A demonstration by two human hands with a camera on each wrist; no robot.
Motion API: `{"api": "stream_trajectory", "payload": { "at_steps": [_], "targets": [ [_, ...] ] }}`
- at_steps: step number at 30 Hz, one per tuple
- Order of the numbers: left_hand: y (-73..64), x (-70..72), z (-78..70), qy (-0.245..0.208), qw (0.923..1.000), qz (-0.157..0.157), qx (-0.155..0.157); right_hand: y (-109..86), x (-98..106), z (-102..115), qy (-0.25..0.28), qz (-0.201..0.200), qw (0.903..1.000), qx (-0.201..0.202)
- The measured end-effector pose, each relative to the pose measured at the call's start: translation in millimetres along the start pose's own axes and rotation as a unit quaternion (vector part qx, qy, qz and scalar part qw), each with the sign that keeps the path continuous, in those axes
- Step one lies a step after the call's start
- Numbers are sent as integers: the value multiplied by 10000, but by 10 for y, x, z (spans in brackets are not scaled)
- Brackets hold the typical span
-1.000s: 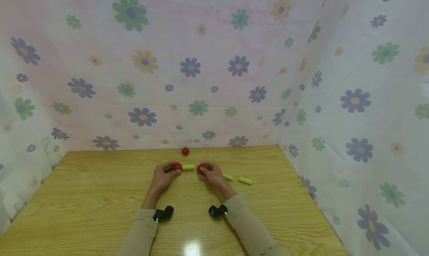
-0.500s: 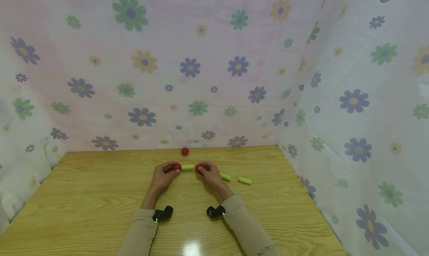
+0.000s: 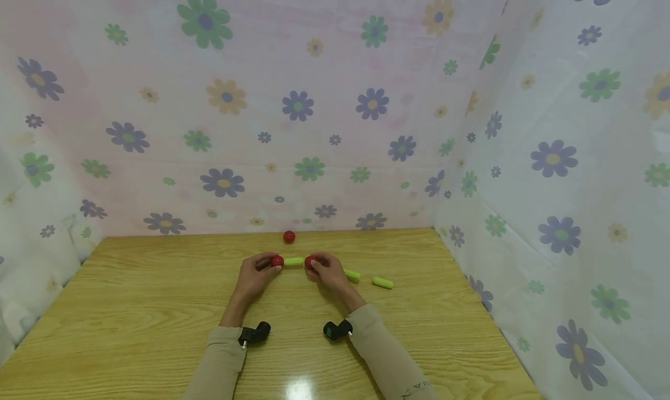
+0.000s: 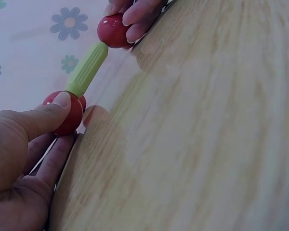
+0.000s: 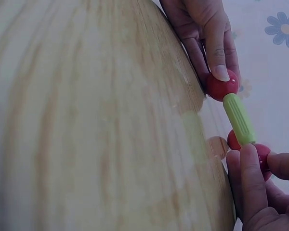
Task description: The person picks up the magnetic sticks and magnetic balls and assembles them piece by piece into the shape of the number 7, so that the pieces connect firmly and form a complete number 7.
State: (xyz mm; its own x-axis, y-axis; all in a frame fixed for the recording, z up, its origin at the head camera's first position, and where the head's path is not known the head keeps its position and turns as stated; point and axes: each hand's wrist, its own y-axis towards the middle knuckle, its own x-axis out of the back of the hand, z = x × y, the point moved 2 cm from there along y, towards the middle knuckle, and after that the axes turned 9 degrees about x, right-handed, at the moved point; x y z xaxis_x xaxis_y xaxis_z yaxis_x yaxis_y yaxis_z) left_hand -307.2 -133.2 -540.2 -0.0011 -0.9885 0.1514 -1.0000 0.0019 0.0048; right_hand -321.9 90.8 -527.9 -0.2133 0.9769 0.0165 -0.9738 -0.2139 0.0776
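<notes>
Shifted toward nine o'clock, our right hand (image 3: 328, 274) pinches a glossy red ball (image 3: 310, 262) beside a ribbed green rod (image 3: 294, 261); our left hand (image 3: 255, 275) grips another ball (image 3: 277, 261); crooked pushing could cause slippage.

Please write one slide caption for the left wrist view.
Left hand and right hand each hold a red ball, green stick between.

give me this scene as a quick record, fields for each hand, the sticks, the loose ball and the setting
setting: wood-grain table, flowered sheet behind it
left hand: holds the left red ball
right hand: holds the right red ball
middle green stick: between the two held balls
other sticks: second green stick beside the right hand, third green stick farther right
loose ball: third red ball, near the table's far edge
</notes>
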Motion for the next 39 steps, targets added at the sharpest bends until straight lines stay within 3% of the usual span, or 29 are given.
{"api": "stream_trajectory", "payload": {
  "at_steps": [4,22,39],
  "targets": [
    [-6,-4,-8,50,9999,1,-91,6,-7,-19,39,-39,10000,-14],
    [-6,-4,-2,20,9998,1,173,4,-3,-13,118,34,9999,-34],
    [-8,-2,11,-184,9997,-104,122,-7,34,-26,134,240,9995,-126]
  ]
}}
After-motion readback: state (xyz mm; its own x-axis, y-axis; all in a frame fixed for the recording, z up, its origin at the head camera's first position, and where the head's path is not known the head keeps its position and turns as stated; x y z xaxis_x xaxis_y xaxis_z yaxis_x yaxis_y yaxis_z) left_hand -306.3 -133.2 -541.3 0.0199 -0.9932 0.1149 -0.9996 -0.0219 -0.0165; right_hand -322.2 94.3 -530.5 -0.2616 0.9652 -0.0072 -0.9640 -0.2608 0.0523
